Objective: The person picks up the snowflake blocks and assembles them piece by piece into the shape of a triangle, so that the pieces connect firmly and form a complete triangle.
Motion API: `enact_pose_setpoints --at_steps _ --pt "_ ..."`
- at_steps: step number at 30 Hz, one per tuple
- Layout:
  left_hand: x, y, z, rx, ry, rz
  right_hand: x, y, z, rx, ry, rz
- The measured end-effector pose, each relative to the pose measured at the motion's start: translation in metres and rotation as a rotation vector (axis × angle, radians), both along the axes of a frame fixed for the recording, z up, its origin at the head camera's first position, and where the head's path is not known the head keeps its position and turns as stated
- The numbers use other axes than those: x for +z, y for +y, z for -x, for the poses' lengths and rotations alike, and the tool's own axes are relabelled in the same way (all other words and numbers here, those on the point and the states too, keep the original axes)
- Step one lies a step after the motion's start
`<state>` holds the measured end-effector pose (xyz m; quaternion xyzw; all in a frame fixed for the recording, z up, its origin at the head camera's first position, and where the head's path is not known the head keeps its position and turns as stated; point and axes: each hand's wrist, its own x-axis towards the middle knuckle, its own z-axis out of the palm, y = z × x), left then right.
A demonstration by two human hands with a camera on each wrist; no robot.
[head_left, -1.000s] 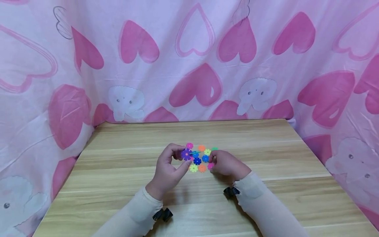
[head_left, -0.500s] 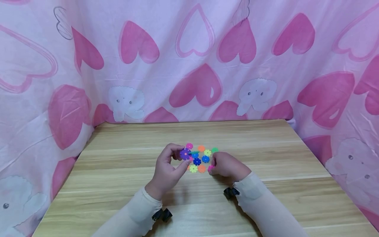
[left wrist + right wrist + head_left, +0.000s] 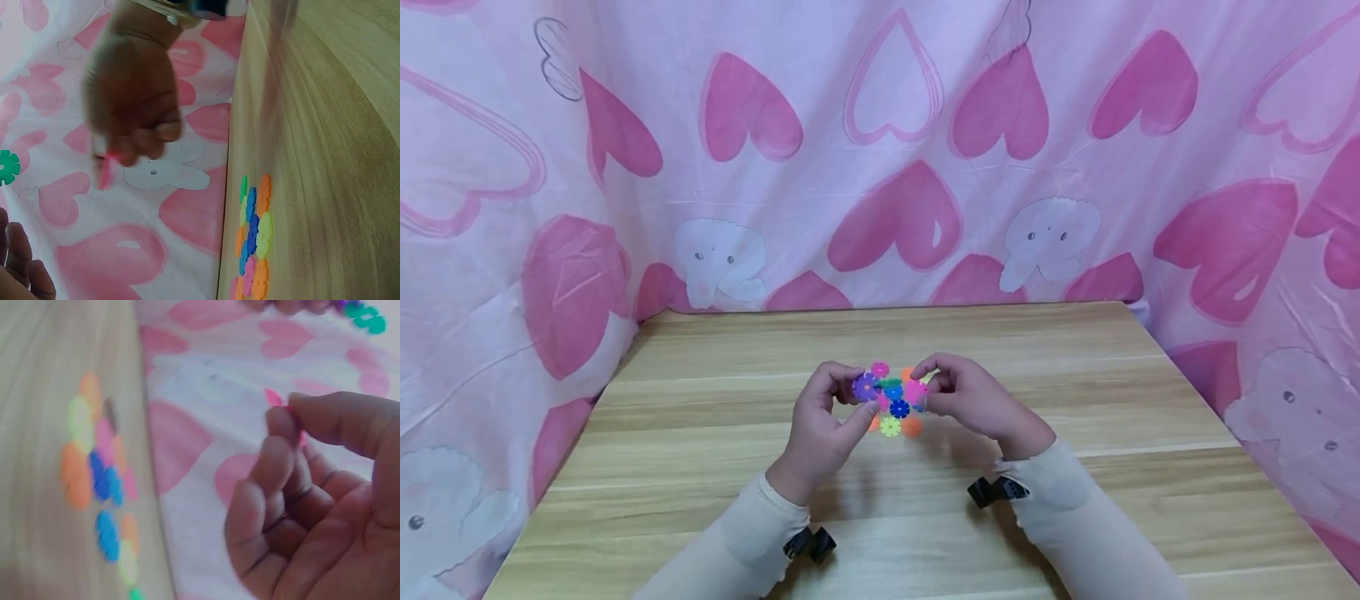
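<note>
My left hand [image 3: 823,421] holds a purple snowflake disc [image 3: 867,387] between thumb and fingers, above the table. A green snowflake disc [image 3: 365,319] is joined to the purple one and sticks out toward the right. Facing it, my right hand [image 3: 981,404] pinches a pink snowflake disc [image 3: 916,392] between thumb and index finger; its other fingers are curled in the right wrist view. The pink disc and the green disc are apart. Below both hands lie several loose discs, among them a dark blue disc [image 3: 899,408] and a yellow disc [image 3: 891,427].
The loose discs lie flat in a cluster on the wooden table [image 3: 760,350], with an orange disc [image 3: 912,427] at its near side and another pink disc [image 3: 880,368] at its far side. A pink heart-patterned curtain [image 3: 895,217] hangs behind and beside the table.
My right hand has picked the pink disc up from the right side of the cluster and brought it up and left toward the left hand. The left hand has hardly moved.
</note>
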<state>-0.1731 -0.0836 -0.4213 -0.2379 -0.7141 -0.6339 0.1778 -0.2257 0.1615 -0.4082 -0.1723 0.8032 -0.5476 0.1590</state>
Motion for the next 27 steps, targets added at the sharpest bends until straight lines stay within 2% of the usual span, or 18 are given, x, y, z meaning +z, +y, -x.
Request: enact_pose_setpoints --at_steps 4,8,18,27 --pt "0.001 0.0 0.001 0.018 -0.017 0.005 0.013 -0.002 -0.007 0.053 0.032 0.188" --pt "0.001 0.0 0.002 0.03 -0.019 0.007 0.022 -0.004 -0.014 0.057 0.036 0.294" --pt "0.003 0.0 0.001 0.035 -0.046 0.014 0.03 -0.006 -0.022 0.093 0.018 0.357" --pt "0.001 -0.001 0.0 0.026 -0.046 0.017 0.031 -0.005 -0.024 0.113 0.034 0.321"
